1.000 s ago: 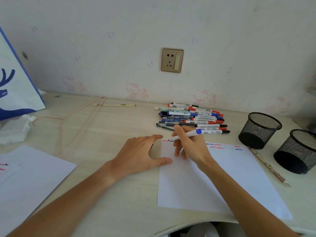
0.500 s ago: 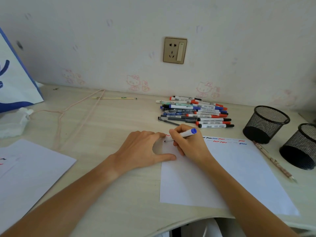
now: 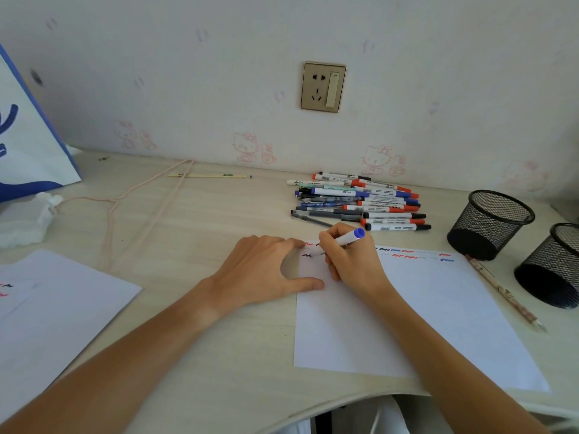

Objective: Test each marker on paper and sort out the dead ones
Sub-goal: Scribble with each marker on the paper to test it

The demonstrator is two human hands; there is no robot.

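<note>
Blue-ended marker (image 3: 344,240) pinched in R hand (image 3: 351,261), tip on paper (image 3: 438,308) top-left, frame ctr | L hand (image 3: 263,270) flat, pinning paper edge | step: test scribble | next: judge ink, drop in mesh cup (image 3: 488,223) right; pile (image 3: 360,200) above awaits

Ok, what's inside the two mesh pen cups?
The nearer mesh cup looks empty as far as its dark interior shows. The other mesh cup is cropped; its inside isn't visible.

White blue-capped marker (image 3: 344,240), white paper (image 3: 407,308), black mesh cups (image 3: 488,223)
</note>
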